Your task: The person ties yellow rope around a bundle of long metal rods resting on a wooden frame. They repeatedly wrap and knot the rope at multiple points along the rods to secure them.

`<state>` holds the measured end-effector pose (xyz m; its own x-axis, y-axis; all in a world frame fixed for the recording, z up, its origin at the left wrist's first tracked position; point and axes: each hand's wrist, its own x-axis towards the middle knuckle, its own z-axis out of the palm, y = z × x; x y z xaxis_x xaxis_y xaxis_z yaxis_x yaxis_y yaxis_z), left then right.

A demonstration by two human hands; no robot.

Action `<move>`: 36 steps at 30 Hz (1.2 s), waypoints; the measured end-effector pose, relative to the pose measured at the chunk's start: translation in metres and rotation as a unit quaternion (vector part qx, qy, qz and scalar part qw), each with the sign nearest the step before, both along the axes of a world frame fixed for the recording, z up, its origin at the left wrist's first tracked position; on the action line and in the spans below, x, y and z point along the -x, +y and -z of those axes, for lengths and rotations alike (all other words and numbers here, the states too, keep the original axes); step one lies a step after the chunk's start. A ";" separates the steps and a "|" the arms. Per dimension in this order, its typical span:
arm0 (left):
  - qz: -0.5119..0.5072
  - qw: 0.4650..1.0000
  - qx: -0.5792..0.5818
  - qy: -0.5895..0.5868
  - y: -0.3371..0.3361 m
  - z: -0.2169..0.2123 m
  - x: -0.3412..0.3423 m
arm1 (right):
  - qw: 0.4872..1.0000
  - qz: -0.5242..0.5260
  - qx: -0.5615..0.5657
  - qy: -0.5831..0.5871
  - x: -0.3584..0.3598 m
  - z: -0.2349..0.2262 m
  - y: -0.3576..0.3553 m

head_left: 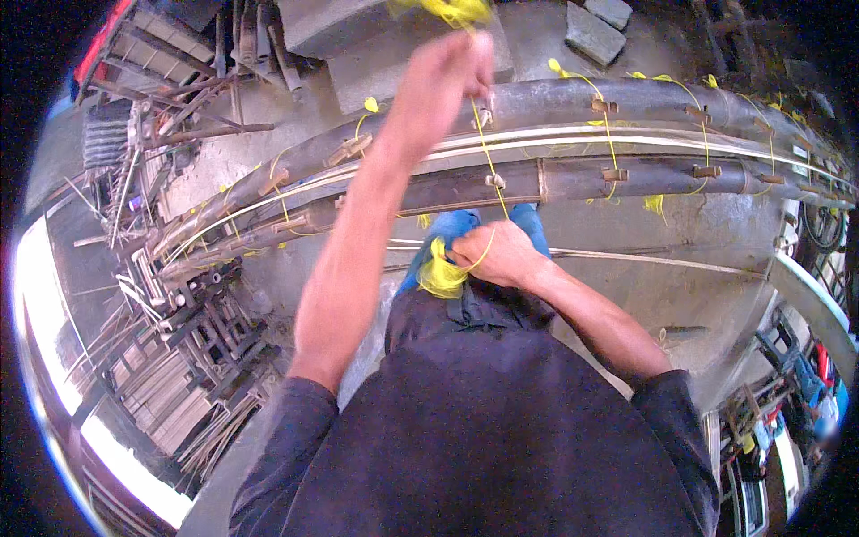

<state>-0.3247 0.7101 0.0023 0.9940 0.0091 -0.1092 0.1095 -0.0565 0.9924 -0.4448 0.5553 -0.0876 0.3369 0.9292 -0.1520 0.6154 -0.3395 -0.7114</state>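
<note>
My left hand [447,76], blurred by motion, reaches past the far dark pipe [573,100], its fingers closed on yellow string. A bright yellow tangle of string [452,9] shows just beyond it; whether it hangs from that hand I cannot tell. Close to my body, my right hand [499,254] is a fist around a looped yellow string bundle [440,273]. A taut yellow string [486,148] crosses both dark pipes, running from near my left hand toward my right. Small metal fittings [495,181] sit on the near pipe [438,191] beside that string.
Pale strips [644,137] run lengthwise between the pipes. More yellow ties with small brown blocks [615,175] span them along the right. Stacked timber [161,394] and a wooden frame [170,54] stand left. Concrete blocks [593,34] lie beyond. A thin rod [653,259] crosses near my legs.
</note>
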 end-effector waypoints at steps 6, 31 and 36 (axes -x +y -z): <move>0.131 0.953 -0.213 0.174 0.042 0.099 -0.065 | 0.915 -0.066 0.318 -0.238 0.014 0.040 -0.041; -0.022 0.916 -0.389 -0.092 0.125 0.052 0.141 | 0.955 0.230 0.143 -0.123 -0.136 -0.015 0.215; -0.002 0.886 -0.461 -0.044 0.134 0.050 0.149 | 0.945 0.223 -0.202 0.129 -0.059 -0.122 0.179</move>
